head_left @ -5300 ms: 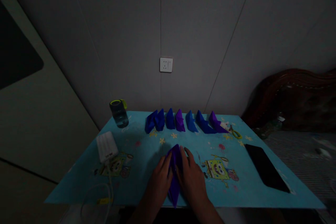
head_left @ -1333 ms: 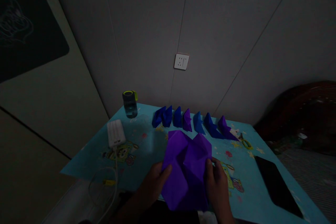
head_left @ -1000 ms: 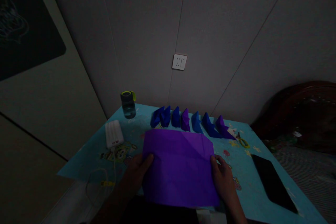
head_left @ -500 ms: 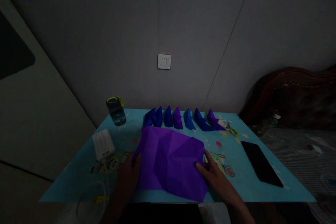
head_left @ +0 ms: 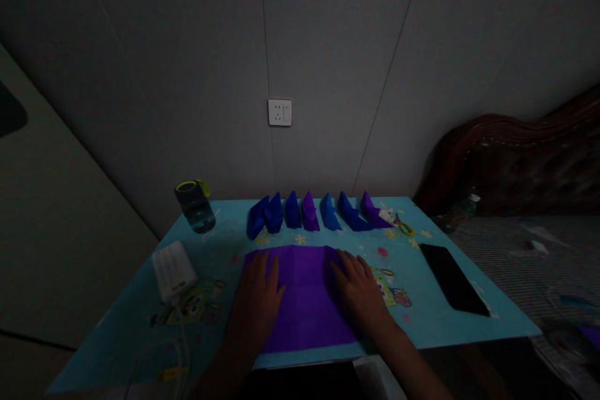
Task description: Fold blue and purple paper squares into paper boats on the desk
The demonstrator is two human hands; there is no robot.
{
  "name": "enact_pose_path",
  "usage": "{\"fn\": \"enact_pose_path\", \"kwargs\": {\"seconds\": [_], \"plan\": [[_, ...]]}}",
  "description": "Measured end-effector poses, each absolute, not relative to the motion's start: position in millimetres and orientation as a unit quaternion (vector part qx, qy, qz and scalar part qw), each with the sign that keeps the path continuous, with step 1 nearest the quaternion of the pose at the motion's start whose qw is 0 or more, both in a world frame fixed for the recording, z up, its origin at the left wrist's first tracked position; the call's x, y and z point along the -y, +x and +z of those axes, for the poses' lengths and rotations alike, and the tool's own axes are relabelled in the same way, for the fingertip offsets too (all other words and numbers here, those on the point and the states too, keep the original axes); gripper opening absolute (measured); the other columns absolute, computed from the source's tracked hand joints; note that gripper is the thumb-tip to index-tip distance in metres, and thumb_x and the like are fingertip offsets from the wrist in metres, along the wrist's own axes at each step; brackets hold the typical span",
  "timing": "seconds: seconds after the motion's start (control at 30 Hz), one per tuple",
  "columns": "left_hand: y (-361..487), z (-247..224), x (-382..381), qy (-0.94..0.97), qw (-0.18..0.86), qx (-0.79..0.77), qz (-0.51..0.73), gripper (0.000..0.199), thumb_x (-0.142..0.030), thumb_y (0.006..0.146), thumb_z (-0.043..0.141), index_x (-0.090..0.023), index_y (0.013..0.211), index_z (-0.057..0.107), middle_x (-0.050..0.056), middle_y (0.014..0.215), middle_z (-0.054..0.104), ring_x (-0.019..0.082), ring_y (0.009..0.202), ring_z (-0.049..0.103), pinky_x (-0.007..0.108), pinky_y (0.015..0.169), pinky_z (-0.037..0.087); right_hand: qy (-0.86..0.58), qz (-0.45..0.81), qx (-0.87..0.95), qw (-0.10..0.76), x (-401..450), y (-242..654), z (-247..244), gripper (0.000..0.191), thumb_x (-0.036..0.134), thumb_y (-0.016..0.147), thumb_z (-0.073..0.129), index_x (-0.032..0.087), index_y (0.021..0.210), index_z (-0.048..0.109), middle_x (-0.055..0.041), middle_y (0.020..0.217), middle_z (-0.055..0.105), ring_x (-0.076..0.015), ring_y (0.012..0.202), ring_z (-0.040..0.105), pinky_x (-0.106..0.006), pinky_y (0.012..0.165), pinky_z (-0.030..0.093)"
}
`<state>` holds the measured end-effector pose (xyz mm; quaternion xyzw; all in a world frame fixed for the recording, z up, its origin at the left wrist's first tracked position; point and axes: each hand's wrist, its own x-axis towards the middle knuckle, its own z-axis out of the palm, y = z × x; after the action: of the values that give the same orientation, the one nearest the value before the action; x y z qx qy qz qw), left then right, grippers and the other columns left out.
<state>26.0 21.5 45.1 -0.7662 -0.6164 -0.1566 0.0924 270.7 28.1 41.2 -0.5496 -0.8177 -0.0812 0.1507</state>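
Note:
A creased sheet of purple paper [head_left: 307, 300] lies flat on the blue cartoon-printed table [head_left: 225, 315], close to its front edge. My left hand [head_left: 259, 290] rests on the sheet's left side with the fingers stretched out. On the right side, my right hand [head_left: 359, 284] presses down with its fingers spread. Beyond the sheet, several folded paper boats stand in a row, among them a purple paper boat [head_left: 309, 212] and a dark blue paper boat [head_left: 351, 214].
At the back left stands a water bottle [head_left: 195, 207]. A white power bank [head_left: 173, 270] with a cable lies on the left. Yellow-handled scissors [head_left: 405, 227] are at the back right, and a black phone [head_left: 452, 278] lies on the right. A wall socket [head_left: 280, 112] is behind.
The purple sheet has gone from being held up by its sides to lying flat on the table. Both hands have let go of its edges and now lie on top. The camera view shifted slightly.

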Motion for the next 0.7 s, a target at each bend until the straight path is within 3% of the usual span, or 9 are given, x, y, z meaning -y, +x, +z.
{"fn": "enact_pose_path", "kwargs": {"seconds": [0.1, 0.2, 0.3, 0.53, 0.63, 0.7], "plan": [[47, 27, -34, -0.845, 0.054, 0.512, -0.141, 0.054, -0.031, 0.089, 0.057, -0.015, 0.14, 0.048, 0.017, 0.152, 0.039, 0.034, 0.142, 0.033, 0.053, 0.114, 0.03, -0.502, -0.025, 0.85, 0.16, -36, 241, 43, 0.047, 0.022, 0.095, 0.048, 0.014, 0.141, 0.049, -0.0162, 0.151, 0.041, -0.0303, 0.141, 0.035, -0.048, 0.114, 0.03], [42, 5, -40, -0.855, 0.032, 0.5, -0.137, 0.056, -0.044, 0.095, 0.045, -0.02, 0.145, 0.042, 0.015, 0.153, 0.04, 0.032, 0.142, 0.034, 0.055, 0.113, 0.03, -0.496, 0.041, 0.855, 0.144, -43, 226, 29, 0.058, 0.044, 0.099, 0.042, 0.014, 0.147, 0.04, -0.0161, 0.155, 0.036, -0.0301, 0.143, 0.032, -0.048, 0.115, 0.03], [15, -9, -43, -0.836, 0.048, 0.528, -0.141, 0.058, -0.05, 0.095, 0.042, -0.025, 0.147, 0.039, 0.014, 0.155, 0.037, 0.034, 0.141, 0.034, 0.057, 0.111, 0.029, -0.532, 0.065, 0.835, 0.127, -51, 237, 12, 0.065, 0.053, 0.099, 0.034, 0.012, 0.15, 0.035, -0.0169, 0.157, 0.03, -0.0293, 0.145, 0.029, -0.047, 0.117, 0.024], [-25, -10, -51, -0.769, 0.105, 0.612, -0.152, 0.056, -0.044, 0.093, 0.046, -0.011, 0.138, 0.051, 0.021, 0.146, 0.047, 0.038, 0.137, 0.04, 0.058, 0.112, 0.031, -0.664, -0.001, 0.74, 0.106, -64, 270, 7, 0.067, 0.046, 0.098, 0.035, -0.001, 0.146, 0.037, -0.0236, 0.154, 0.031, -0.0339, 0.145, 0.026, -0.054, 0.118, 0.015], [0, 10, -46, -0.777, 0.118, 0.603, -0.139, 0.049, -0.032, 0.094, 0.043, -0.008, 0.135, 0.053, 0.021, 0.148, 0.045, 0.038, 0.14, 0.034, 0.059, 0.114, 0.025, -0.635, -0.035, 0.759, 0.139, -61, 252, 18, 0.058, 0.035, 0.098, 0.037, -0.001, 0.144, 0.041, -0.0231, 0.154, 0.031, -0.0333, 0.147, 0.021, -0.054, 0.119, 0.011], [25, 23, -40, -0.801, 0.121, 0.57, -0.136, 0.05, -0.023, 0.093, 0.04, -0.006, 0.139, 0.048, 0.02, 0.153, 0.038, 0.033, 0.145, 0.027, 0.056, 0.117, 0.022, -0.585, -0.023, 0.793, 0.167, -58, 233, 21, 0.055, 0.031, 0.099, 0.033, 0.003, 0.146, 0.039, -0.0192, 0.156, 0.03, -0.0294, 0.148, 0.02, -0.05, 0.119, 0.016]]}}
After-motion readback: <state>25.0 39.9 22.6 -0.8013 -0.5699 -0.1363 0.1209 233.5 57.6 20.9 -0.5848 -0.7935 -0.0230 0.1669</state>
